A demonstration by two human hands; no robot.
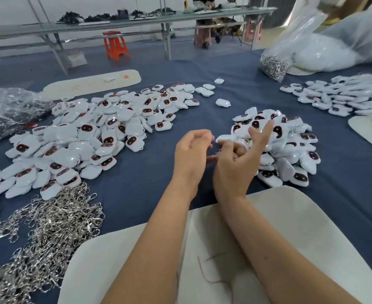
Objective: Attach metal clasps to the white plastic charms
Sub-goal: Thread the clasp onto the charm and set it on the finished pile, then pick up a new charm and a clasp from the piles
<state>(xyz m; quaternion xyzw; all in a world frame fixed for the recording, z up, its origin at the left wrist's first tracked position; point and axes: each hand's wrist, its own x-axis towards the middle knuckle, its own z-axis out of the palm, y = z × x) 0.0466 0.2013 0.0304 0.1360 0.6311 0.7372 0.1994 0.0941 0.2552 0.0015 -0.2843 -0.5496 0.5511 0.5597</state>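
My right hand (pixel 235 165) grips a white plastic charm (pixel 224 138) in its curled fingers, with a bit of metal clasp (pixel 245 141) showing beside it; the index finger sticks up. My left hand (pixel 191 152) hovers just left of the charm with its fingers curled, and what they pinch is hidden. A big heap of white charms (pixel 93 132) with dark faces lies to the left. A smaller heap of charms (pixel 290 150) sits right behind my right hand. Loose metal clasps (pixel 49 227) are piled at the near left.
A cream mat (pixel 279 227) lies under my forearms on the blue cloth (pixel 136 189). A clear bag of clasps (pixel 272 66) and big plastic bags stand at the far right, more charms (pixel 338 97) beside them. A crumpled bag (pixel 9 113) lies far left.
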